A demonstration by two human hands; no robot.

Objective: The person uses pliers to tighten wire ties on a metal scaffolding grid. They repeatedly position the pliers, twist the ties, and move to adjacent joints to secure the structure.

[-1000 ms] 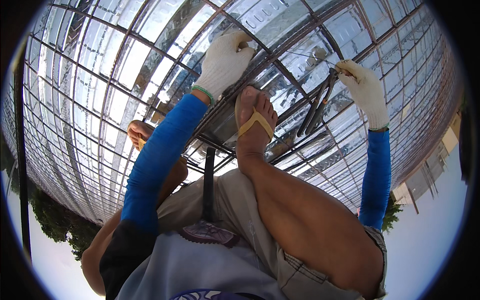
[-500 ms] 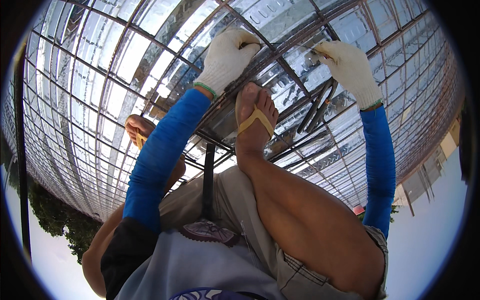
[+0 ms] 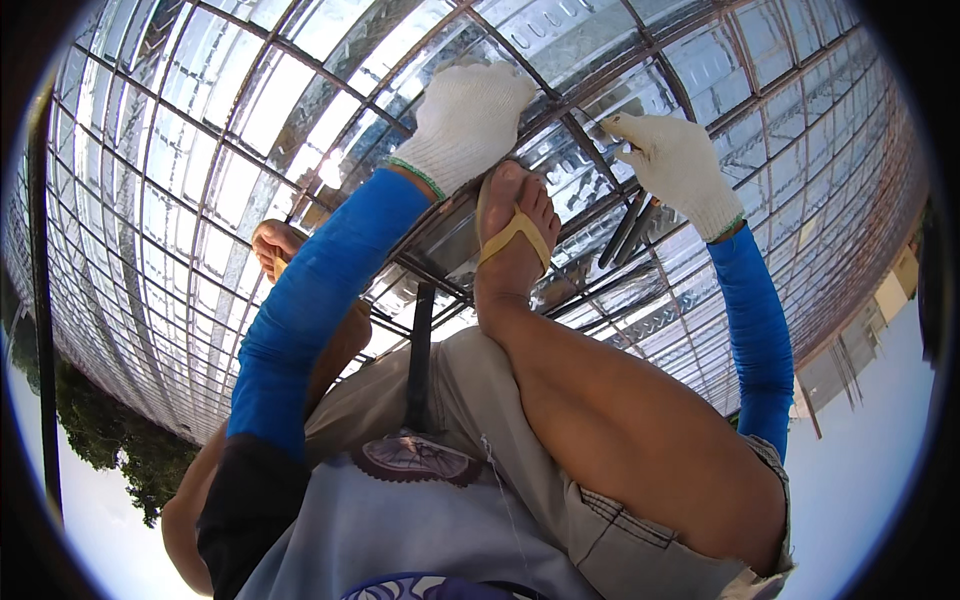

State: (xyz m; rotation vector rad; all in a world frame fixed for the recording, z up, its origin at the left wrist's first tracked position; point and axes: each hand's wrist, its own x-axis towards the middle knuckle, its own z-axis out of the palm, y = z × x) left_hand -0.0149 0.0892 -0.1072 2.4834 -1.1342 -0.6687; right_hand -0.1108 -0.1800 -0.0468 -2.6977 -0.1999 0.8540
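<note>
Both my hands wear white knit gloves with green cuffs, below blue sleeves. My left hand (image 3: 470, 120) is closed at a crossing of the rusty steel bar mesh (image 3: 567, 105), back of the glove up; its fingertips and whatever they hold are hidden. To the right, my right hand (image 3: 680, 168) hovers over the mesh with thumb and forefinger bent toward each other; anything between them is too small to make out. Partly covered by that glove, a hand tool with two dark handles (image 3: 628, 232) lies on the mesh.
Under the bars runs shiny ribbed metal sheet (image 3: 540, 30). My sandalled right foot (image 3: 515, 235) rests just below the left glove, the other foot (image 3: 277, 245) farther left. A dark strap (image 3: 420, 330) hangs between my legs. Trees (image 3: 120, 430) stand beyond the left edge.
The thin wire seen stretched between my hands no longer shows. My left hand has turned its back upward and shifted slightly right. My right hand has moved down and left, covering more of the tool.
</note>
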